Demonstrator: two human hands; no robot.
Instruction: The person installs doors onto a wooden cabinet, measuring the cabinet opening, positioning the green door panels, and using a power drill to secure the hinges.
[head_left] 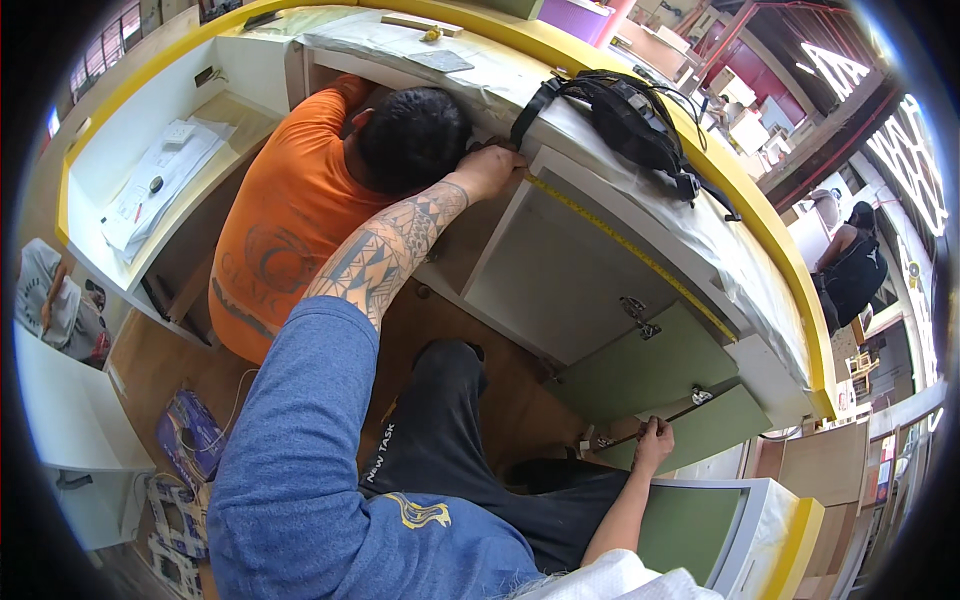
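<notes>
My left hand (490, 172), at the end of a tattooed forearm, is closed at the upper corner of a cabinet opening. It grips the near end of a yellow tape measure (620, 240), whose blade runs rightward along the cabinet's top edge. My right hand (654, 445) is lower down on the right, its fingers closed on the edge of an open green cabinet door (700, 430). Beside it is a second green door (640, 365) with metal hinges. The cabinet interior (560, 270) is pale grey. What my left palm holds is partly hidden.
A co-worker in an orange shirt (290, 220) leans into the counter close by my left arm. A black bag (635, 115) lies on the covered, yellow-edged counter. Papers (165, 185) rest on a shelf at left. A purple package (190, 430) is on the floor.
</notes>
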